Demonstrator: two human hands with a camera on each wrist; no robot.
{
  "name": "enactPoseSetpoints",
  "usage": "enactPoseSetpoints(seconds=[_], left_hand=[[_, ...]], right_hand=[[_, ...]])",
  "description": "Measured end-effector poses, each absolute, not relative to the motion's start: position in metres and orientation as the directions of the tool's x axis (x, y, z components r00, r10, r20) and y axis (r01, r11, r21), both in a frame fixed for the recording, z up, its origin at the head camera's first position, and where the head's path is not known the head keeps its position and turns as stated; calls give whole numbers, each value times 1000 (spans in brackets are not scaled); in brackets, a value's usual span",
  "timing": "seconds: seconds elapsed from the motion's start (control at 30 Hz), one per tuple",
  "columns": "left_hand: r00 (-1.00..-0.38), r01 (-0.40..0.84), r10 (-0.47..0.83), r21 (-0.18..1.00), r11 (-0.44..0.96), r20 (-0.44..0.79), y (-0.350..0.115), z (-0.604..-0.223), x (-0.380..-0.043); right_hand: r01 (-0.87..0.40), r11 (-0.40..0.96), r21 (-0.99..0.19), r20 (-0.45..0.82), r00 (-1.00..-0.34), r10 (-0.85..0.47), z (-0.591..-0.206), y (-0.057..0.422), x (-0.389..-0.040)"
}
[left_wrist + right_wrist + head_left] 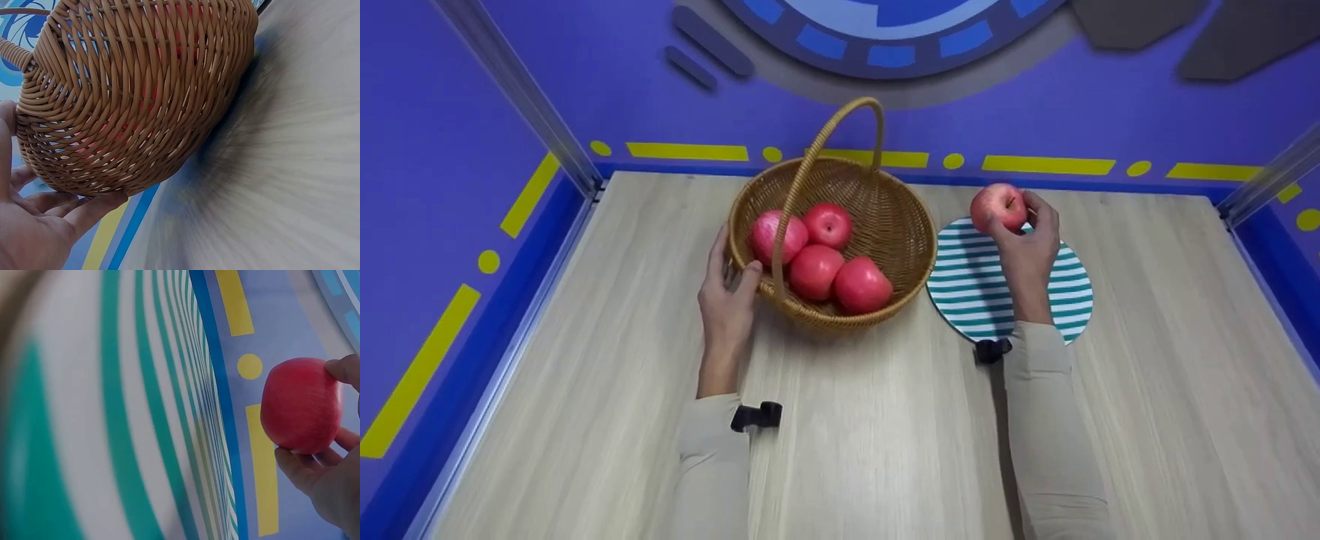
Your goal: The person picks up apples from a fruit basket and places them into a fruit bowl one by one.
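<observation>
My right hand (1032, 244) pinches a red apple (998, 208) between thumb and fingers, above a round placemat with green and white stripes (971, 289). In the right wrist view the apple (301, 405) shows apart from the striped surface. A brown wicker basket (901, 217) with a tall arched handle stands to the left, holding several red apples (816, 271) bunched at its near left side. My left hand (727, 307) grips the basket's left side, thumb at the rim. Its fingers (93, 211) lie against the woven outside in the left wrist view.
A pale wood-grain tabletop (855, 435) carries everything. Behind it rises a blue-purple wall (930, 127) with yellow dashes and dots. Metal posts (555, 127) stand at the back corners, and side panels border the table.
</observation>
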State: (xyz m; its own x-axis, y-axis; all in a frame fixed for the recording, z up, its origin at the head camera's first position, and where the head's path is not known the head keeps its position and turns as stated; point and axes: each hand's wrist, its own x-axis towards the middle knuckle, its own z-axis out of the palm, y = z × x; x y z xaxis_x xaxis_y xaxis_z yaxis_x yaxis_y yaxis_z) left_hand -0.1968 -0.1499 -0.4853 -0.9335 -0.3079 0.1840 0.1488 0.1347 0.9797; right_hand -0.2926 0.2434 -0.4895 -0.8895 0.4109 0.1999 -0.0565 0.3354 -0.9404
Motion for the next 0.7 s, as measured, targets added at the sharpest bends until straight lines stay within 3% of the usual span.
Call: enactPoseSetpoints(seconds=[0.7], left_hand=[[-933,155,-305,978,142,192,-150,-483,-196]], right_hand=[[129,409,-904,41,-923,382,-496,248,-296]])
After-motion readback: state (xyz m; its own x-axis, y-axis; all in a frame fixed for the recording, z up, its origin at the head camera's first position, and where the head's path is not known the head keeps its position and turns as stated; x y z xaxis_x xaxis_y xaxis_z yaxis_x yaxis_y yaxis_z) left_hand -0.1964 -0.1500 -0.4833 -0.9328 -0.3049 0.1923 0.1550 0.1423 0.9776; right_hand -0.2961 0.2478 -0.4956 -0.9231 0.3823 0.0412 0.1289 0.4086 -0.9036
